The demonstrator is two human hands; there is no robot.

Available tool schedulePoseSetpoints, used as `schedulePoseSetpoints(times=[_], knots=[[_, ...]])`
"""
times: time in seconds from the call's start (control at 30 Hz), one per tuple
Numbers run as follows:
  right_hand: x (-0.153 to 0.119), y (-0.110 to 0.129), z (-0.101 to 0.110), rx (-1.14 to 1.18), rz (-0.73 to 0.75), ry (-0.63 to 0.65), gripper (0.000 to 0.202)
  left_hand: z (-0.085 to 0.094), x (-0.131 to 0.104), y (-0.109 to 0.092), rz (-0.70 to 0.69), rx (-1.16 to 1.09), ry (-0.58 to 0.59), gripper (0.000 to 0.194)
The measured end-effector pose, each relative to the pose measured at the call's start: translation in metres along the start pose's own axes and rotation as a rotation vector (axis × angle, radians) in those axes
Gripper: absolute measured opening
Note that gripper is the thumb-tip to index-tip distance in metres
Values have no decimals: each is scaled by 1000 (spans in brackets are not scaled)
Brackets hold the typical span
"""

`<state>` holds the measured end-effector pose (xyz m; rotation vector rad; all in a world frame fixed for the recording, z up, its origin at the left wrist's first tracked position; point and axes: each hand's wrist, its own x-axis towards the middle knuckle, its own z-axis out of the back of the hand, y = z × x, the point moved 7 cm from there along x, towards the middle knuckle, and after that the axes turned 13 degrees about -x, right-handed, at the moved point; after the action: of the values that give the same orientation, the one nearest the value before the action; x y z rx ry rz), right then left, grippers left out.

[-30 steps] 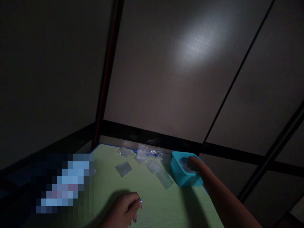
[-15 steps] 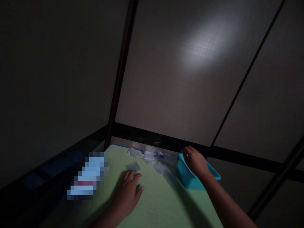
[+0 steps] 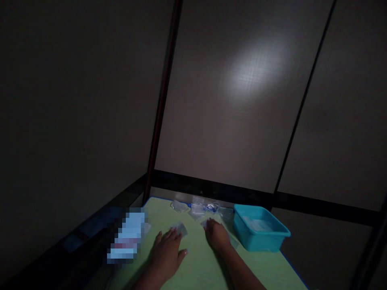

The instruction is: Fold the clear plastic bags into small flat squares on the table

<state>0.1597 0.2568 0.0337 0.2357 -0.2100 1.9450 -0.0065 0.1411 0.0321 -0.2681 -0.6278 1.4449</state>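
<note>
My left hand [image 3: 168,254] lies on the table with its fingers spread, the fingertips at the edge of a small clear plastic bag [image 3: 182,229]. Further right, my right hand [image 3: 217,234] reaches down onto another small plastic bag [image 3: 204,222], partly covering it; its fingers point forward and look extended. Several more clear bags [image 3: 198,210] lie along the table's far edge, one with something blue in or under it. To the right of my right hand stands a turquoise plastic basin [image 3: 262,239] with whitish, translucent material [image 3: 256,223] inside.
The light green table [image 3: 199,274] has a blue rim and meets a panelled wall [image 3: 229,133] at the back. A pixelated bright blue-white object [image 3: 127,235] is at the left. The room is dim, with dark furniture [image 3: 87,229] at far left.
My right hand has moved left from above the basin down to the bags on the table. My left hand stays by its bag. The view has shifted slightly.
</note>
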Motion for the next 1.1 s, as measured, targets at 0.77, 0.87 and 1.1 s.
schedulePoseSetpoints(times=[0.77, 0.87, 1.1], knots=[[-74, 34, 56, 1152, 28, -31, 50, 4, 9, -19, -13, -1412, -135, 39], [-74, 34, 59, 1227, 68, -17, 49, 5, 7, -14, 91, -1432, -100, 43], [-68, 16, 55, 1125, -15, -123, 52, 10, 6, 8, 275, -1358, -207, 61]])
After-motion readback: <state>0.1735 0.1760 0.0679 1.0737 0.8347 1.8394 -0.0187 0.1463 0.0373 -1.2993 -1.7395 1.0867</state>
